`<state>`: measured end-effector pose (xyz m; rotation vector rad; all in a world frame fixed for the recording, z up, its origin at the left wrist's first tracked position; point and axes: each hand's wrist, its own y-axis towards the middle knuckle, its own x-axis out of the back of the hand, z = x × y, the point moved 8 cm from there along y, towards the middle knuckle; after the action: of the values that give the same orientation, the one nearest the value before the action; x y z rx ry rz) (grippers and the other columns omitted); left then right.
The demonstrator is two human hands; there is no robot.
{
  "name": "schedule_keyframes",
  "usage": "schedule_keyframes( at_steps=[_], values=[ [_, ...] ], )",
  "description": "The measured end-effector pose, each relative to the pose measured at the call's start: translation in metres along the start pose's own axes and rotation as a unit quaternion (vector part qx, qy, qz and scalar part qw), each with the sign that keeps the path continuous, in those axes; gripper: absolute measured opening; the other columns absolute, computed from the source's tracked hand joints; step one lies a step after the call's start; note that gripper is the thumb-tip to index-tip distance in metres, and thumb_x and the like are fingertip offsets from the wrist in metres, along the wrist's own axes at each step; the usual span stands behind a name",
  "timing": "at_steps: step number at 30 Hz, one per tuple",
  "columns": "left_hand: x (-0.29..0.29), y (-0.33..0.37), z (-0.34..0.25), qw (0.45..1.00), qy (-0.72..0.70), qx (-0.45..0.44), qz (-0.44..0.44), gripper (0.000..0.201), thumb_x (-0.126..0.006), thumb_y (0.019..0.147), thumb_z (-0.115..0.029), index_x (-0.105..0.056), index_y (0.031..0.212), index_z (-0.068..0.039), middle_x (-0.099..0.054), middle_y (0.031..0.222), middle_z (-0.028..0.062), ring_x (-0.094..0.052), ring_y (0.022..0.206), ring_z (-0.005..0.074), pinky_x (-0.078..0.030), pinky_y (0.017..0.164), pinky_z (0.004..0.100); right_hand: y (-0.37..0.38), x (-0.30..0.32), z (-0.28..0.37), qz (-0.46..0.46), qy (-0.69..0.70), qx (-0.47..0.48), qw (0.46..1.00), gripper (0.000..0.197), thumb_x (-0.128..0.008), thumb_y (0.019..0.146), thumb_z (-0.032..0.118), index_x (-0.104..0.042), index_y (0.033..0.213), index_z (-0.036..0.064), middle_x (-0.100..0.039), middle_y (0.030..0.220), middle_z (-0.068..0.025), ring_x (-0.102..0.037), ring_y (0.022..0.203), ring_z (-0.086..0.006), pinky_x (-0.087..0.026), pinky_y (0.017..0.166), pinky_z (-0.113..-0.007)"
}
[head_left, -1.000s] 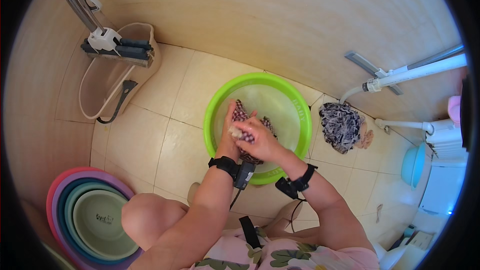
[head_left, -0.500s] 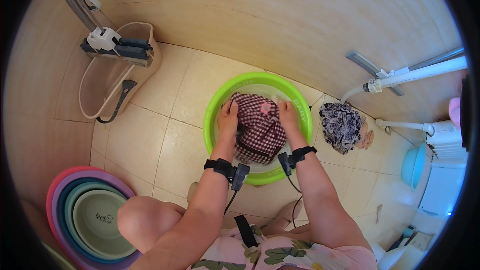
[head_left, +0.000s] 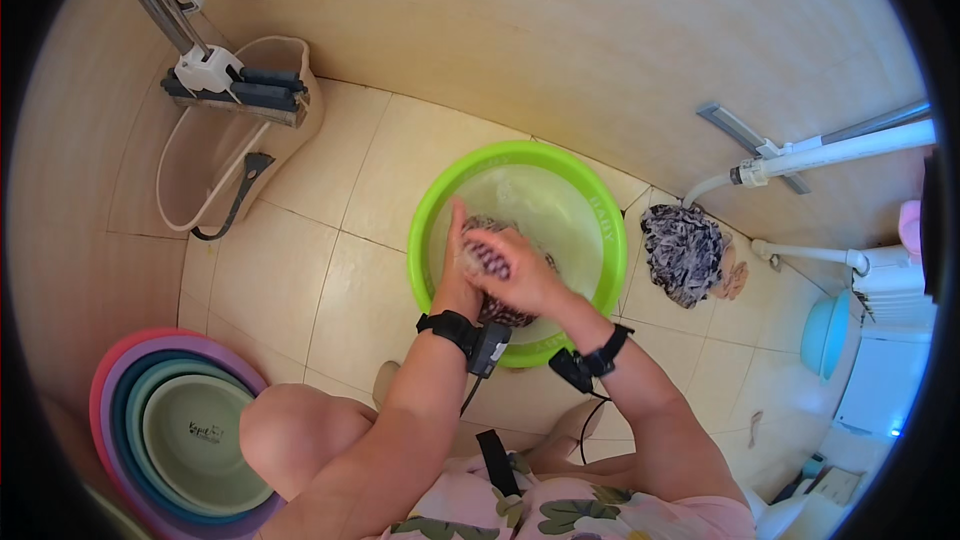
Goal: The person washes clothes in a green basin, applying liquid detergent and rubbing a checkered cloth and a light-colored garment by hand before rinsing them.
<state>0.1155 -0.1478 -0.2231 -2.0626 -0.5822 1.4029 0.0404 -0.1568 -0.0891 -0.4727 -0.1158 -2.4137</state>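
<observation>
The right hand (head_left: 520,275) grips a bunched checked cloth (head_left: 489,260) against the left hand (head_left: 457,275), above cloudy water (head_left: 562,215) in a green washbasin (head_left: 515,152).

- Dark-and-white checked cloth (head_left: 489,260): bunched and crumpled, squeezed between the hands (head_left: 505,268) over the basin, its darker folds spreading below.
- Round bright-green plastic basin (head_left: 419,250): upright, wide-rimmed.
- Water (head_left: 555,215): pale, slightly cloudy, inside the basin around the cloth's folds.

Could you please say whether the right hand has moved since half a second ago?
Yes, leftward: from the right side of the green basin, the right hand has come over beside the left hand.
</observation>
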Motion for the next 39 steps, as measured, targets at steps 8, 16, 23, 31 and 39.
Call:
schedule_keyframes(
  at_steps=[8, 16, 23, 31, 39],
  values=[
    [-0.032, -0.017, 0.017, 0.994, 0.009, -0.108, 0.008, 0.017, -0.057, 0.088, -0.019, -0.061, 0.096, -0.005, -0.06, 0.085, 0.0051, -0.059, 0.078, 0.0154, -0.048, 0.066, 0.0267, 0.018, 0.022, -0.073, -0.075, -0.208, -0.168, 0.961, 0.029, -0.059, 0.088, 0.027, -0.057, 0.105, 0.0033, -0.062, 0.086, -0.0201, -0.062, 0.084, -0.0384, -0.05, 0.072, -0.039],
    [0.0, 0.009, -0.026, 0.945, 0.239, -0.207, -0.084, 0.03, -0.061, 0.085, -0.017, -0.061, 0.111, 0.0, -0.063, 0.102, 0.0086, -0.057, 0.093, 0.0171, -0.046, 0.082, 0.0289, -0.007, 0.077, -0.179, -0.252, -0.194, -0.227, 0.921, 0.039, -0.06, 0.086, 0.027, -0.052, 0.112, -0.0001, -0.063, 0.099, -0.025, -0.06, 0.093, -0.0413, -0.046, 0.081, -0.047],
    [0.075, 0.039, -0.012, 0.915, 0.326, -0.147, -0.185, 0.038, -0.057, 0.089, -0.021, -0.052, 0.12, -0.001, -0.06, 0.11, 0.0135, -0.057, 0.105, 0.0267, -0.048, 0.086, 0.0365, -0.002, 0.057, -0.167, -0.038, -0.266, -0.263, 0.927, 0.058, -0.071, 0.075, 0.039, -0.052, 0.117, 0.0039, -0.058, 0.112, -0.023, -0.059, 0.099, -0.0399, -0.046, 0.088, -0.043],
    [0.015, -0.005, 0.013, 0.987, 0.088, -0.12, 0.057, 0.041, -0.055, 0.092, -0.037, -0.051, 0.121, -0.008, -0.056, 0.115, 0.0116, -0.056, 0.104, 0.0223, -0.048, 0.089, 0.0331, -0.003, -0.007, 0.005, 0.003, 0.003, 0.044, 0.999, 0.06, -0.07, 0.08, 0.017, -0.042, 0.133, 0.0071, -0.057, 0.12, -0.0176, -0.057, 0.111, -0.0268, -0.045, 0.091, -0.034],
    [-0.015, -0.008, 0.026, 0.985, 0.161, -0.028, -0.059, 0.032, -0.059, 0.087, -0.028, -0.06, 0.106, -0.002, -0.064, 0.091, 0.0076, -0.061, 0.081, 0.0175, -0.05, 0.068, 0.0321, 0.023, 0.037, -0.108, -0.077, -0.174, -0.133, 0.973, 0.034, -0.053, 0.09, 0.034, -0.057, 0.104, 0.0036, -0.063, 0.086, -0.0262, -0.061, 0.09, -0.0405, -0.05, 0.077, -0.044]
  ],
)
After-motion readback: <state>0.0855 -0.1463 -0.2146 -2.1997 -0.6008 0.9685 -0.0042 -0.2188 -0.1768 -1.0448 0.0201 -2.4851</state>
